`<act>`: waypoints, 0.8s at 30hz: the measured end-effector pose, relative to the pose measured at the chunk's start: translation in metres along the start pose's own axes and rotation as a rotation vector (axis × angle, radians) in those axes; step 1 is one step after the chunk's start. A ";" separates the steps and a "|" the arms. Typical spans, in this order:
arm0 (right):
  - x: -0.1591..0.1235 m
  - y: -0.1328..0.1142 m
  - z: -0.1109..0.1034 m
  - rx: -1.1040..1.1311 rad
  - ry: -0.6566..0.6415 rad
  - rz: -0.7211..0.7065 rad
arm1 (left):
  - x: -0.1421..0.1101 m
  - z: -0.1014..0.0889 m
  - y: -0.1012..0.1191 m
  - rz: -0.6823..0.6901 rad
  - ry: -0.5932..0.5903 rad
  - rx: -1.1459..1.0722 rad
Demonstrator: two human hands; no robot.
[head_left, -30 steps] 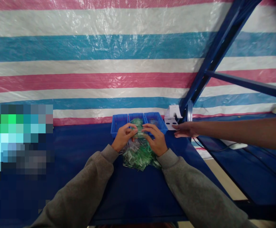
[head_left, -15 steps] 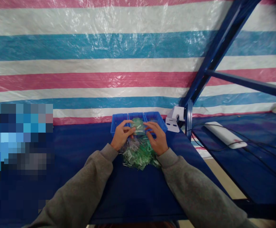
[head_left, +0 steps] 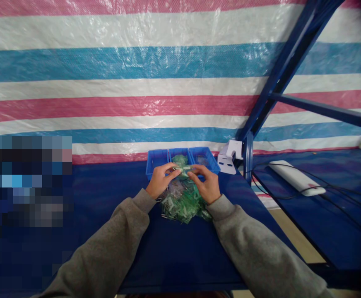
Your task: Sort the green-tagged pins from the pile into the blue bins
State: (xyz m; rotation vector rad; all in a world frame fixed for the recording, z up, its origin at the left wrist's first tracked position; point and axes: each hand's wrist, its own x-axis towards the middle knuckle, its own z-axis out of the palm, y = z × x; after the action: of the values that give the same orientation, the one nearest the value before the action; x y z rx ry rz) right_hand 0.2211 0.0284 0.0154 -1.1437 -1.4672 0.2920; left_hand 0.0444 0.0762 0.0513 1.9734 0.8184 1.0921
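Hands pinching apparent packet, nearby green pile

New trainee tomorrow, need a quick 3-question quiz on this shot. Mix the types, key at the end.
1. Besides the green and clear pile in front of the row, which of the three blue bins visibly holds green things?
A) left
B) middle
C) right
2. True or false: the left hand and the right hand both have bent fingers.
3. Fill the gap: as the camera sees it, the folded white piece sits to the ___ of the bins.

Key:
1: B
2: true
3: right
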 end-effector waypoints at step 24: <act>0.001 0.008 -0.001 0.054 -0.008 0.011 | 0.000 -0.008 0.011 0.132 -0.091 -0.001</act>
State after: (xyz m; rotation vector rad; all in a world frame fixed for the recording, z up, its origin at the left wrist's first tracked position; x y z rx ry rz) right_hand 0.2261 0.0325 0.0103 -1.1085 -1.4523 0.3419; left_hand 0.0396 0.0723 0.0630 2.0846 0.6477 1.0677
